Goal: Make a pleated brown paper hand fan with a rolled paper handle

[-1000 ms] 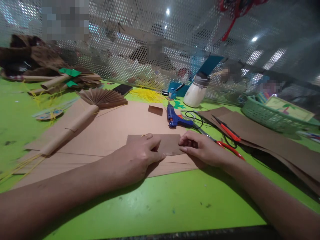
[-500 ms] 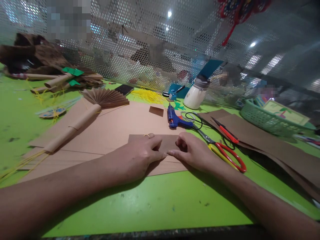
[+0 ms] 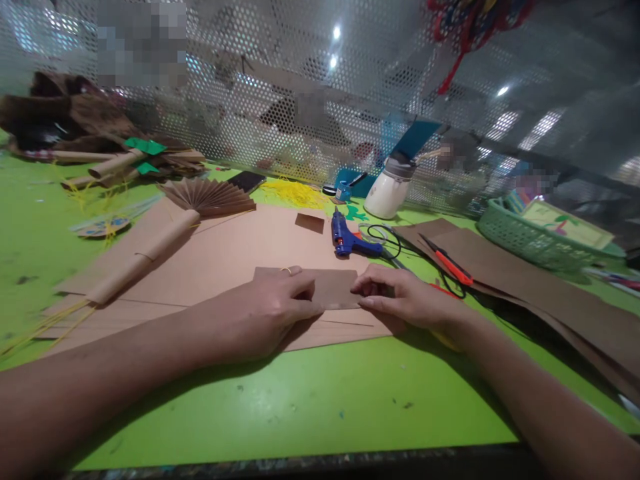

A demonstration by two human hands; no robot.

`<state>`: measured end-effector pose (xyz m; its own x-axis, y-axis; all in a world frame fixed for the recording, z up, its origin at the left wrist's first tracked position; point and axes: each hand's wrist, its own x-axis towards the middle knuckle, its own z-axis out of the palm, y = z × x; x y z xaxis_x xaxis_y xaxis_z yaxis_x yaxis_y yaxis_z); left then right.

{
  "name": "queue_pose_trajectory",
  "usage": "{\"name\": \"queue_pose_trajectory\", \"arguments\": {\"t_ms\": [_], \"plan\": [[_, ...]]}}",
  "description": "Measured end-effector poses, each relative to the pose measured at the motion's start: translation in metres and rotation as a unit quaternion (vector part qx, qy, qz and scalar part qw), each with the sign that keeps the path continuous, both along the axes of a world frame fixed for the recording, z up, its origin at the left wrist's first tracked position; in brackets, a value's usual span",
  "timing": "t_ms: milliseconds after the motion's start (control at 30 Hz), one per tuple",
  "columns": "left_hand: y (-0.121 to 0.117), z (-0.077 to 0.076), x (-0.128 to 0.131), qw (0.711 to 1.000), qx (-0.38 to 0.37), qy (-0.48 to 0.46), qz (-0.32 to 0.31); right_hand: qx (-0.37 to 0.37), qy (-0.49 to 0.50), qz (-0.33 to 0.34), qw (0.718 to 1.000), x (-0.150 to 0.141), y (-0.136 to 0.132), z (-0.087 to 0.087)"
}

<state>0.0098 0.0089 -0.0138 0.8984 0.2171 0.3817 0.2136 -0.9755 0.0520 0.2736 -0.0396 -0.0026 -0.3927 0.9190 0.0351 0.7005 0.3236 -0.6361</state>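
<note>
A dark brown paper strip (image 3: 336,288) lies flat over larger light brown sheets (image 3: 280,233). My left hand (image 3: 277,308), a ring on one finger, rests on the strip's left part, with thumb and forefinger closed on its lower edge. At the right end, my right hand (image 3: 403,295) pinches the strip between thumb and curled fingers. Just beyond it lies a blue glue gun (image 3: 345,237), nozzle pointing away. Scissors are mostly hidden under my right hand and wrist; bits of the red and yellow handles (image 3: 447,339) show. A small brown paper piece (image 3: 310,222) sits beyond the strip.
A rolled paper tube (image 3: 145,259) and a pleated paper fan (image 3: 210,198) lie at left. On the right are brown sheets (image 3: 500,267) with a red-handled cutter (image 3: 453,265), and a green basket (image 3: 550,240). A white jar (image 3: 387,193) and yellow shreds (image 3: 295,193) stand near the mesh panel.
My right hand has slid right along the strip, away from my left thumb, and now covers most of the scissors. My left hand has shifted slightly left.
</note>
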Motion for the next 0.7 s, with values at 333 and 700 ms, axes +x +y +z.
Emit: {"name": "queue_pose_trajectory", "arguments": {"t_ms": [333, 700], "plan": [[0.002, 0.001, -0.005, 0.999, -0.048, 0.017, -0.015, 0.012, -0.010, 0.016, 1.000, 0.001, 0.001, 0.000], [0.000, 0.007, -0.005, 0.997, -0.066, 0.036, -0.010, 0.050, -0.050, -0.038, 0.997, -0.012, -0.002, -0.005]]}}
